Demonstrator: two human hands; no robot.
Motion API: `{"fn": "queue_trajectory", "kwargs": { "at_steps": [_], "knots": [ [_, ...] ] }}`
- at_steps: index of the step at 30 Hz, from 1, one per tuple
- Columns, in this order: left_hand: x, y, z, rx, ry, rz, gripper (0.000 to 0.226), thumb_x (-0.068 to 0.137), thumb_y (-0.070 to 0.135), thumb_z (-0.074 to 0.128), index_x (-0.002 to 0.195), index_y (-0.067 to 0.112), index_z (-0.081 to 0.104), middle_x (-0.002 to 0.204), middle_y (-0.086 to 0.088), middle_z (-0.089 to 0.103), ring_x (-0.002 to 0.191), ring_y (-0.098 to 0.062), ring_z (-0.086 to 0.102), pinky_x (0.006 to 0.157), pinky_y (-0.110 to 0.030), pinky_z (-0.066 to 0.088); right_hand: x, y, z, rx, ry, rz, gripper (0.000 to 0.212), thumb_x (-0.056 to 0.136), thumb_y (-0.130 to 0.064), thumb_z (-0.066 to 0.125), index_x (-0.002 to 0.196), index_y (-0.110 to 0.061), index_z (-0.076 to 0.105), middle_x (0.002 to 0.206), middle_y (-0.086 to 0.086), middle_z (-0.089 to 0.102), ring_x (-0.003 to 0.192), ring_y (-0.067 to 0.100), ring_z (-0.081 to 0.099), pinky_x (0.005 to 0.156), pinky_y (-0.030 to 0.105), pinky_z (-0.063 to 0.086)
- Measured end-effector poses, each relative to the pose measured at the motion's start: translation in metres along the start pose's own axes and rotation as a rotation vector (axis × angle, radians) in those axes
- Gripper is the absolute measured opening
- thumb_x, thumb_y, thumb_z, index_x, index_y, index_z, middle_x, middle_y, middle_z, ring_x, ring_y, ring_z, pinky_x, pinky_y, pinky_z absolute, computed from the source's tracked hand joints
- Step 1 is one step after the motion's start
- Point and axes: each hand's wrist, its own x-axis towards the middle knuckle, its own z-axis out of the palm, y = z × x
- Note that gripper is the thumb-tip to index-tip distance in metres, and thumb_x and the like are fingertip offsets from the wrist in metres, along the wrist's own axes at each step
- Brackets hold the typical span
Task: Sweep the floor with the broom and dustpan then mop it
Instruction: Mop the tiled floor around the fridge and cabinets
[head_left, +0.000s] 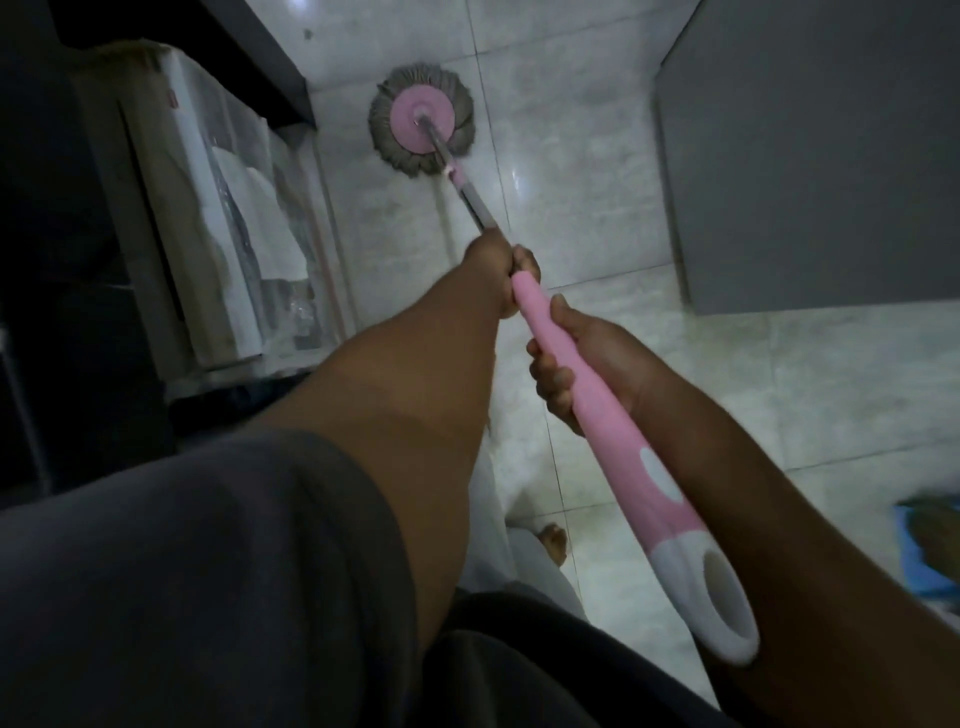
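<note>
- Closest to the lens, a dark sleeve (182, 571) fills the lower left, with the white looped end of the mop (545, 322) handle just beside it on the right.
- Right hand (576, 364) is wrapped shut around the pink grip, fingers curled over from the right side, nearer the person's body.
- Left hand (501, 273) is closed tight further down the shaft, right where pink grip meets bare metal pole, so that's the leading hand, nearer the head.
- Long axis runs from lower right up to upper left, away from the person; the mop head (422, 120) sits flat on the floor (597, 182) well ahead of both hands.
- Grey strands splay round the pink disc, pressed onto pale tile next to a grout line.
- Tight on the left: a dark cabinet (275, 57) edge lies just beside the head, and wrapped goods (223, 218) line that wall.
- Over on the right a grey panel (805, 156) stands well apart from the head, with open glossy tile between.
- Bare toes (553, 540) show under the shaft, near the person.
- My read: mopping stage is on, and the free room for the next stroke is back toward the feet or rightward, not left.
- No broom or dustpan in view.
</note>
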Motion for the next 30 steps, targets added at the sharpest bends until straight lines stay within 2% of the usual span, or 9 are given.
{"fn": "queue_trajectory", "kwargs": {
  "at_steps": [6,10,15,23,30],
  "knots": [
    [-0.029,-0.152,-0.02,0.113,-0.016,-0.018,0.052,0.102,0.054,0.037,0.063,0.018,0.033,0.056,0.004,0.029,0.043,-0.009,0.025,0.04,-0.02,0.018,-0.05,0.127,-0.075,0.021,0.03,-0.015,0.051,0.095,-0.056,0.047,0.086,-0.006,0.055,0.056,0.003,0.049,0.037,0.011,0.043,0.035,0.02,0.039],
    [-0.049,-0.253,-0.048,0.168,0.001,-0.061,0.05,0.104,0.043,0.036,0.062,0.016,0.032,0.049,0.002,0.032,0.038,-0.01,0.028,0.037,-0.013,0.02,-0.083,0.222,-0.116,0.08,0.043,0.026,0.051,0.095,-0.056,0.048,0.086,-0.006,0.054,0.056,0.004,0.049,0.038,0.012,0.043,0.036,0.02,0.038],
    [-0.077,-0.326,-0.076,0.183,0.01,-0.091,0.051,0.104,0.044,0.035,0.063,0.015,0.034,0.059,0.002,0.032,0.047,-0.011,0.028,0.04,-0.019,0.023,-0.117,0.288,-0.135,0.095,0.072,0.072,0.051,0.095,-0.055,0.049,0.083,-0.006,0.053,0.054,0.004,0.05,0.035,0.012,0.043,0.034,0.02,0.037],
    [-0.073,-0.301,-0.078,0.173,0.005,-0.113,0.052,0.102,0.051,0.036,0.065,0.016,0.035,0.06,0.004,0.032,0.048,-0.01,0.027,0.043,-0.02,0.022,-0.106,0.269,-0.122,0.053,0.079,0.075,0.05,0.096,-0.054,0.049,0.087,-0.005,0.052,0.054,0.005,0.05,0.035,0.013,0.043,0.034,0.02,0.038],
    [-0.042,-0.199,-0.061,0.068,-0.044,-0.043,0.049,0.103,0.05,0.038,0.068,0.016,0.035,0.062,0.004,0.03,0.044,-0.008,0.027,0.036,-0.016,0.022,-0.061,0.181,-0.073,0.014,0.059,0.087,0.052,0.095,-0.057,0.047,0.084,-0.007,0.052,0.053,0.003,0.049,0.034,0.012,0.042,0.034,0.02,0.038]
  ]
}}
